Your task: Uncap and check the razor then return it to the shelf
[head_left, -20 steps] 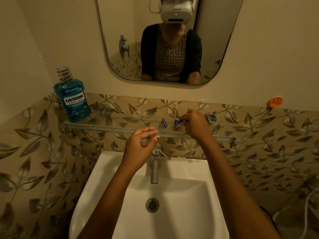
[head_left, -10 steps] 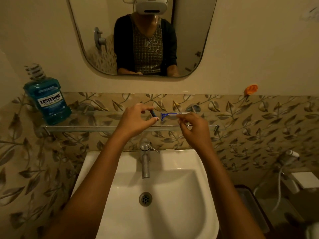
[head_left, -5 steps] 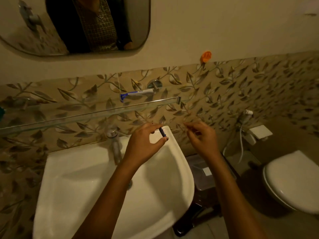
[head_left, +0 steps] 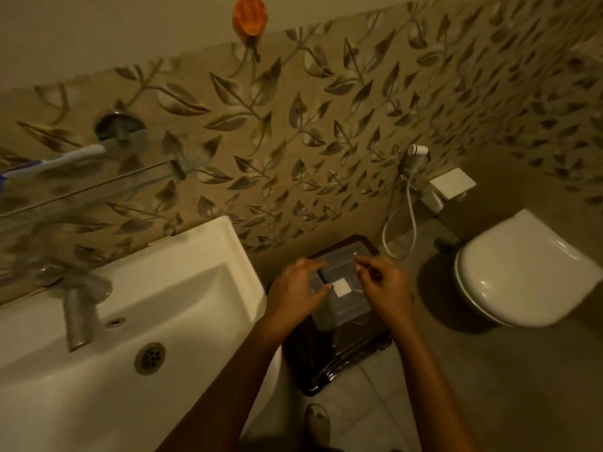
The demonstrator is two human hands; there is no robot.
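Hands moved right over bin, left hand pinching cap, razor on shelf

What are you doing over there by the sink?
A person stands between the sink and the toilet, with both hands over a lidded bin on the floor. The left hand pinches a small dark cap between thumb and fingers. The right hand is beside it, fingers curled; whether it holds anything is unclear. The razor lies on the glass shelf above the sink, uncapped it seems.
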